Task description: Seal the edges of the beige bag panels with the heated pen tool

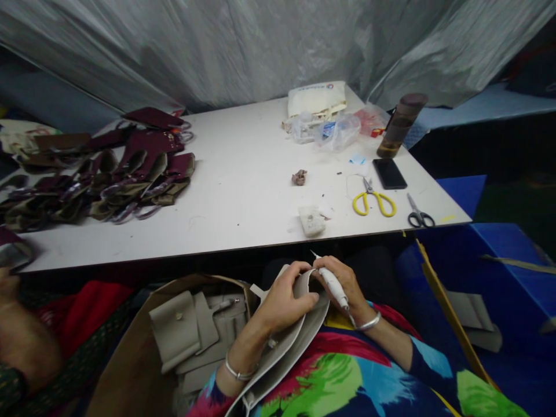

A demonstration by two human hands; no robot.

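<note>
In my lap lies a grey-beige bag point(284, 356), with its mouth turned up toward me. The fingers and thumb of my left hand point(284, 298) are closed on the bag's upper edge. My right hand point(347, 284) grips a thin pointed awl point(333, 286) whose handle is wrapped in white. The awl's tip points up and away, beyond the bag's rim. Both hands are close together at the rim, and some of the right fingers are hidden behind the bag and the awl.
Ahead, a white table point(243, 174) holds yellow-handled scissors point(374, 200), black scissors point(419, 214), a phone point(390, 174), a bottle point(402, 124) and maroon bags point(147, 156). At left, a carton point(134, 341) contains more beige bags point(176, 330), beside another person's arm point(26, 341). Blue bins point(516, 359) stand right.
</note>
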